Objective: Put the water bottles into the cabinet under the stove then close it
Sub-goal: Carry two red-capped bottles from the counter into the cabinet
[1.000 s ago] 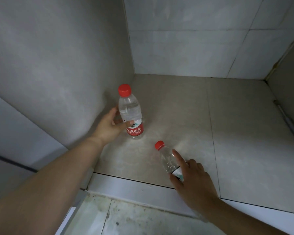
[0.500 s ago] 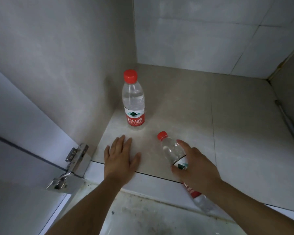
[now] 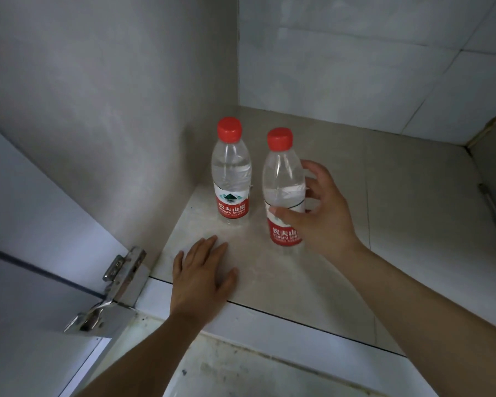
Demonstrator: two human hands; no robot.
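The right hand (image 3: 317, 213) grasps the right water bottle (image 3: 284, 190) around its label band, thumb in front and fingers (image 3: 312, 170) curled behind; the bottle stands upright on the cabinet floor (image 3: 341, 224). Just beyond the left hand (image 3: 202, 275), which lies flat and unclenched on the floor near the front edge (palm down, holding nothing), the left water bottle (image 3: 231, 173) stands upright beside the side wall (image 3: 126, 110). The door hinge (image 3: 118, 285) sits to that hand's left

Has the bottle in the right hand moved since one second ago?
Yes. The held bottle was tilted near the cabinet's front edge; now it stands upright deeper inside, beside the other bottle near the left wall, with the right hand around it.
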